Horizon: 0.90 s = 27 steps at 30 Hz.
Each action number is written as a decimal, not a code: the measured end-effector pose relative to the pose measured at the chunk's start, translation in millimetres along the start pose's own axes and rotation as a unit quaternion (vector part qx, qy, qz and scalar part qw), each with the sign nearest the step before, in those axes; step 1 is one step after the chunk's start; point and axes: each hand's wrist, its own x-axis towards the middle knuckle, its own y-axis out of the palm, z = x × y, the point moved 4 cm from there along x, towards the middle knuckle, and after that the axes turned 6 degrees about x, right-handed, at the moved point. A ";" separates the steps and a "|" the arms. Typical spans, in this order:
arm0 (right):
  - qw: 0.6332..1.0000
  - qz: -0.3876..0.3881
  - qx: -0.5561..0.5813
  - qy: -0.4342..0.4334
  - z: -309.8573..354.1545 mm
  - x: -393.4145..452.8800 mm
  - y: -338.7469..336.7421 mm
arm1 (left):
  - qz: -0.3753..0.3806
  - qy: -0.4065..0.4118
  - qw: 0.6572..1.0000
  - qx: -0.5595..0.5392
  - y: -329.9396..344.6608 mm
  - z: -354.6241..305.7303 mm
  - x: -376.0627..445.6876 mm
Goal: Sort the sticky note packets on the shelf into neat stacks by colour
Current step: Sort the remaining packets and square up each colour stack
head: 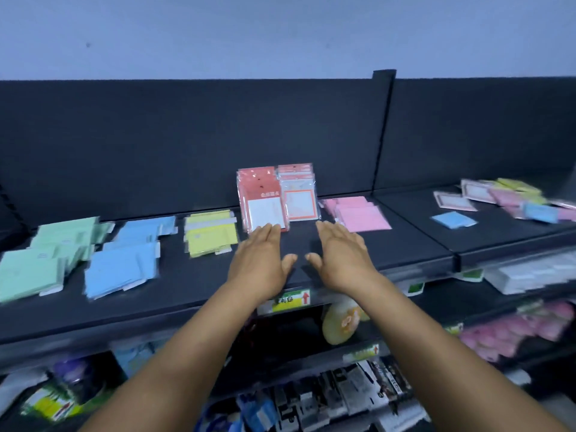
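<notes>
On the dark shelf (193, 288) lie packets grouped by colour: green packets (46, 254) at far left, blue packets (124, 260), yellow packets (210, 233), then red-framed packets (277, 194) leaning against the back panel, and pink packets (358, 213). My left hand (258, 260) is flat and open, fingertips touching the foot of the red packets. My right hand (341, 254) is flat and open beside it, fingertips near the pink packets. Neither holds anything. On the right shelf section lies a lone blue packet (453, 219) and a mixed heap of packets (511, 198).
A vertical divider (381, 132) splits the back panel between the two shelf sections. Price labels (290, 299) sit on the shelf's front edge. Lower shelves hold other goods, including pink items (530, 325) at right and a pale round item (339, 322).
</notes>
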 end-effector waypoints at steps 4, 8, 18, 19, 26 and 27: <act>1.000 -0.001 0.008 0.028 -56.3 -8.6 -18.1 | 0.005 0.017 1.000 -0.002 12.0 -55.7 12.1; 0.999 -0.015 0.007 0.050 -109.7 -17.0 -40.1 | 0.003 0.045 0.999 -0.003 23.8 -113.2 23.5; 0.991 -0.048 -0.005 0.125 -225.9 -21.4 -87.9 | 0.024 0.117 0.992 -0.028 52.5 -228.7 69.0; 0.990 -0.054 -0.007 0.133 -235.4 -20.8 -91.5 | 0.024 0.126 0.991 -0.027 55.9 -238.6 76.1; 0.982 -0.066 -0.021 0.173 -301.8 2.3 -108.2 | 0.026 0.180 0.982 -0.048 82.1 -308.6 133.9; 0.981 -0.068 -0.020 0.178 -310.8 8.1 -110.8 | 0.026 0.186 0.981 -0.050 85.1 -316.9 143.7</act>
